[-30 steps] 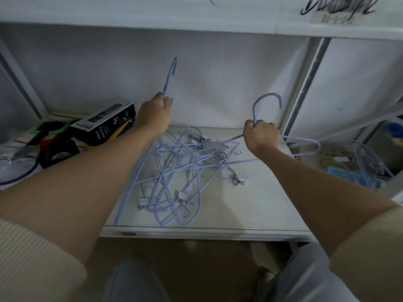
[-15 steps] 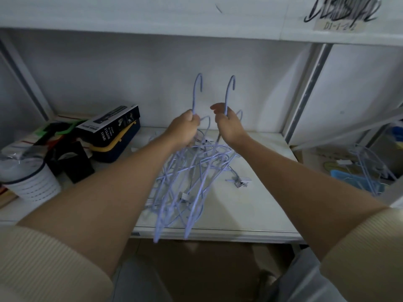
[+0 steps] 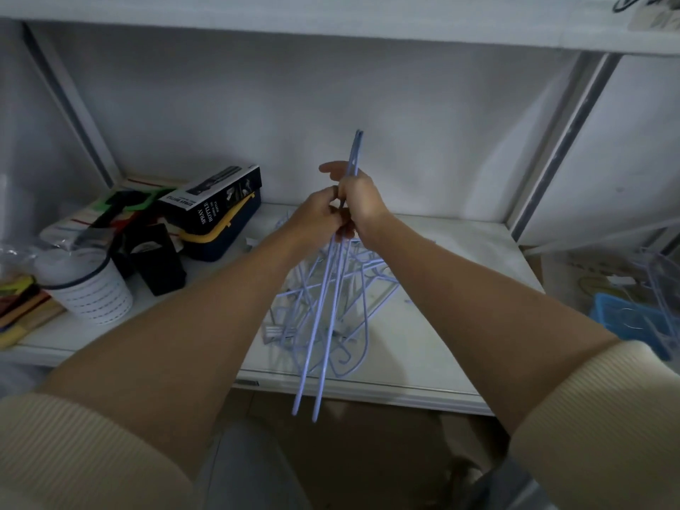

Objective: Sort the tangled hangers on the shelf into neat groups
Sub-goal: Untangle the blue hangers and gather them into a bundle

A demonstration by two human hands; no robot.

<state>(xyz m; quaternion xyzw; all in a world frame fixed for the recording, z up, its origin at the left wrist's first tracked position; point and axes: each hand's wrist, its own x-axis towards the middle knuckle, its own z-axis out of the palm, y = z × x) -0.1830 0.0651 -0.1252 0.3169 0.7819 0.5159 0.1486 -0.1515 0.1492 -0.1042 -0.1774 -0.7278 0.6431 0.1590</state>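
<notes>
A: While both hands met over the middle of the shelf (image 3: 460,252), the left hand (image 3: 316,219) and right hand (image 3: 358,200) each had their fingers curled round the necks of the two lifted hangers (image 3: 331,307), a tight grip on both sides.

B: A second before, those hands were well apart, one hanger apiece, hooks pointing different ways. By this moment the hooks (image 3: 356,152) had closed up into one line above the knuckles.

A: And the long bars hung down side by side, past the shelf's front edge. I'd call that the first matched pair formed.

B: Agreed, though the tangled pile (image 3: 353,288) lay on the shelf beneath the wrists, clips and wires crossed. Most of the sorting looked undone.

A: Only the head view to go on. Off left sat a black box (image 3: 217,200) and a white cup (image 3: 88,288), clear of the work.
</notes>
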